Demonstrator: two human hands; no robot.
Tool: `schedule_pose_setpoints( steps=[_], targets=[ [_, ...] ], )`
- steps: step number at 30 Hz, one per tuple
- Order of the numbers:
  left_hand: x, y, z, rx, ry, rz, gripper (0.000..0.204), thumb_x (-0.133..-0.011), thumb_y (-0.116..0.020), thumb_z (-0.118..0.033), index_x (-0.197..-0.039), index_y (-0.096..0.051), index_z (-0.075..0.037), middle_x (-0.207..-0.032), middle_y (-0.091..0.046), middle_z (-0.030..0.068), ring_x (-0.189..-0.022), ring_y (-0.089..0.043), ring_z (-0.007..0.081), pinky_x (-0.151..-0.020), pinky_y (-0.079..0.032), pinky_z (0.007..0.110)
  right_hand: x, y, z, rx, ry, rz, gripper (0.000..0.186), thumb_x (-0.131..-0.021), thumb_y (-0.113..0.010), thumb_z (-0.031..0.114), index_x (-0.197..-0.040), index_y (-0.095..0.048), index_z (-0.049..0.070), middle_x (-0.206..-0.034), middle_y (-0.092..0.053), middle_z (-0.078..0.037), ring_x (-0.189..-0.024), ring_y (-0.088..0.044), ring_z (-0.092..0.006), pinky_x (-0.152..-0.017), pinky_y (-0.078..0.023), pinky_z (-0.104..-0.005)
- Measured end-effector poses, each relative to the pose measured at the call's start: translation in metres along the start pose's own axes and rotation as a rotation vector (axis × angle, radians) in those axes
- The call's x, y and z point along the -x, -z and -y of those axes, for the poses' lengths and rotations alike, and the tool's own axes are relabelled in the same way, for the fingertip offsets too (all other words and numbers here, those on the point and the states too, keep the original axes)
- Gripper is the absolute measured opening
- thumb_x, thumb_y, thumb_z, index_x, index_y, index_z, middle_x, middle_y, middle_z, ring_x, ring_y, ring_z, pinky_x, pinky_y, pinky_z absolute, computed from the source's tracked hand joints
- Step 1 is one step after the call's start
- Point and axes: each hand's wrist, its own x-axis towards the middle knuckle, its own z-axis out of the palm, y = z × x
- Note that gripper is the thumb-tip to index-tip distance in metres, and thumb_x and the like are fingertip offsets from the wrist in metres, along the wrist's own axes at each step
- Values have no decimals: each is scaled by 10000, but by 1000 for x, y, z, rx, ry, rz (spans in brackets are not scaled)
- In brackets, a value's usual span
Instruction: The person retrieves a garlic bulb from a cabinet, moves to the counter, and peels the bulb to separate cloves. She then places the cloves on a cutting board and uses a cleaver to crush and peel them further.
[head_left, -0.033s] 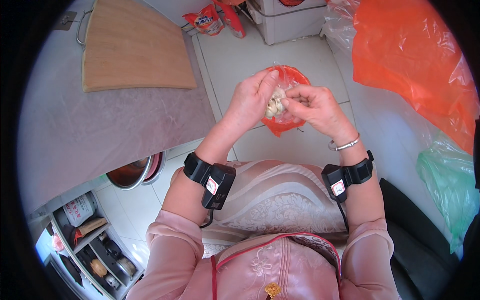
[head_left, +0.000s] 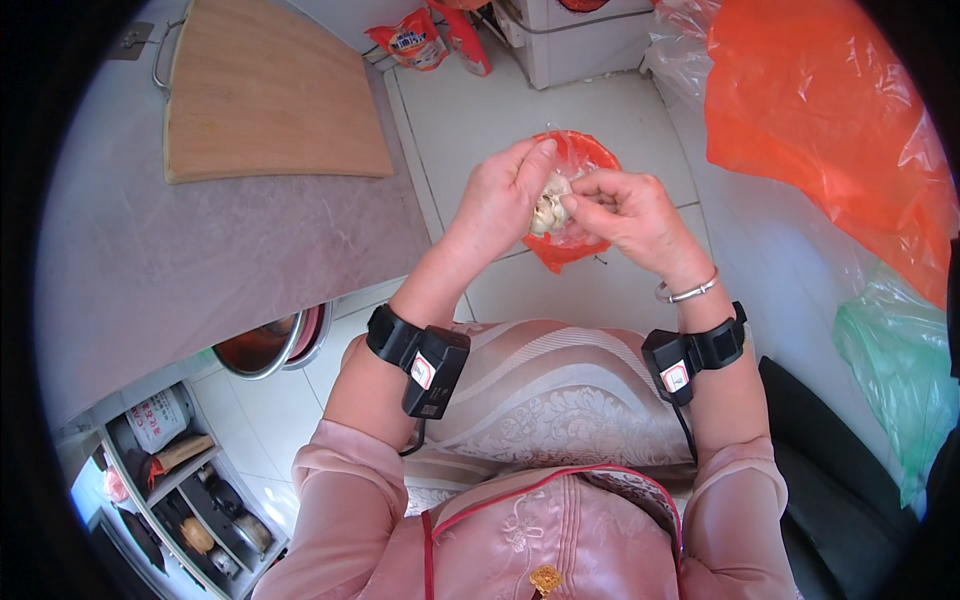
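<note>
My left hand [head_left: 508, 195] is curled round a pale, whitish garlic bulb [head_left: 547, 214], its thumb uppermost. Thumb and index finger of my right hand [head_left: 625, 212] are pinched together at the bulb's right side. Whether a loose bit of skin sits in that pinch is too small to tell. Below both hands is a bin [head_left: 592, 152] on the floor with a red-orange bag lining it. Clear crumpled plastic shows inside the bin, and the hands hide part of its opening.
A wooden cutting board [head_left: 275, 100] lies on the grey counter [head_left: 300, 225] at left. Steel basins [head_left: 300, 345] sit under its edge, near an open shelf unit [head_left: 190, 480]. Orange [head_left: 810, 100] and green [head_left: 900, 370] plastic bags hang at right. Red packages [head_left: 415, 42] stand at the back.
</note>
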Motion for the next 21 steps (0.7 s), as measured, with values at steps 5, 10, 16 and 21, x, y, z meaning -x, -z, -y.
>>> schedule_pose_setpoints(
  steps=[5, 10, 16, 21],
  targets=[
    [-2, 1, 2, -41, -20, 25, 324, -999, -451, -274, -933, -600, 6, -756, -580, 31, -700, -513, 100, -636, -440, 271, 0, -4, 2, 292, 127, -20, 209, -876, -646, 166, -947, -644, -30, -773, -670, -89, -679, -628, -135, -622, -502, -273],
    [-4, 2, 4, -69, -9, 37, 336, -1006, -444, -271, -897, -603, 4, -741, -560, -10, -692, -484, 61, -611, -428, 249, 2, -7, 5, 514, 196, -46, 204, -859, -618, 193, -874, -621, -11, -732, -638, -143, -637, -629, -266, -594, -493, -330],
    [-5, 2, 8, -68, 34, 6, 341, -982, -459, -286, -967, -614, 17, -794, -624, 114, -721, -575, 174, -673, -464, 307, -2, -13, -7, 643, 300, -134, 142, -832, -577, 122, -790, -562, -12, -706, -602, -168, -636, -606, -345, -565, -482, -401],
    [-8, -2, 16, -143, -6, -76, 346, -998, -451, -281, -858, -598, -1, -760, -578, 10, -697, -504, 73, -622, -432, 246, -3, -17, -18, 688, 388, -240, 109, -854, -546, 91, -839, -572, -14, -725, -605, -191, -663, -609, -367, -580, -484, -418]
  ],
)
